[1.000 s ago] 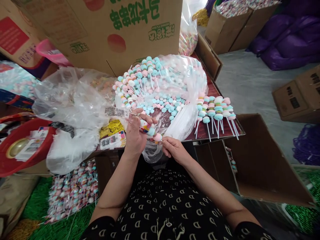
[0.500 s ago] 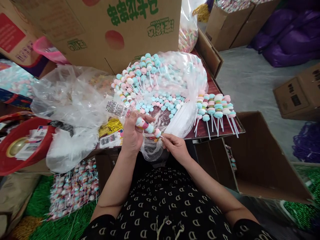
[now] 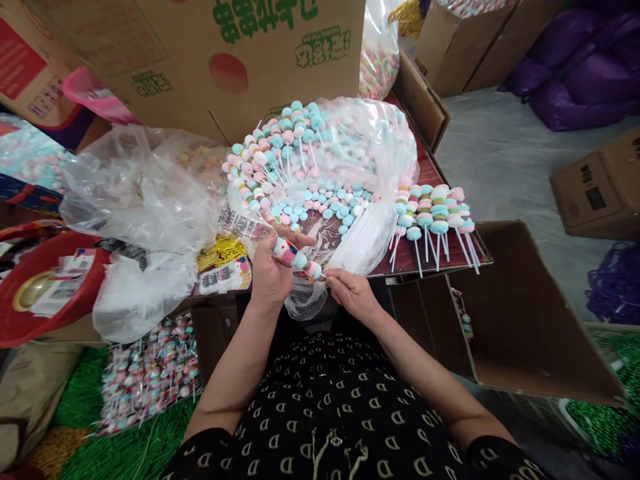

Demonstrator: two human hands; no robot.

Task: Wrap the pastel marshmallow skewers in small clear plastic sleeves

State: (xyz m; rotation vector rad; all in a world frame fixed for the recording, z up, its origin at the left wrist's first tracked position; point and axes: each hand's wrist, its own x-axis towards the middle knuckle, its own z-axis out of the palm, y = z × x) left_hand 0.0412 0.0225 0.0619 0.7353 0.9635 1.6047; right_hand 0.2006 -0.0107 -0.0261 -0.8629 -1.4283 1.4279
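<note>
My left hand (image 3: 273, 270) is wrapped round the clear printed wrapper (image 3: 287, 252) at the upper part of a candy skewer (image 3: 313, 269). Pink and pale blue candies show at the wrapper's lower end. My right hand (image 3: 353, 291) pinches the white stick below them. Beyond my hands, loose candies (image 3: 336, 205) spill from a clear plastic bag (image 3: 370, 147). A bundle of white sticks (image 3: 356, 247) lies just right of the skewer. Finished-looking candy skewers (image 3: 439, 210) rest at the table's right edge, and more are stacked behind the loose candies.
A large cardboard box (image 3: 200, 67) stands at the back of the red table (image 3: 473, 252). An open carton (image 3: 540, 313) is at the lower right. On the left are a red basin (image 3: 90, 293), yellow ties (image 3: 225, 255) and wrapped skewers (image 3: 150, 373).
The view has shifted slightly. My left hand has turned a little and the wrapper sits lower to the right around the candies. My right hand still pinches the stick.
</note>
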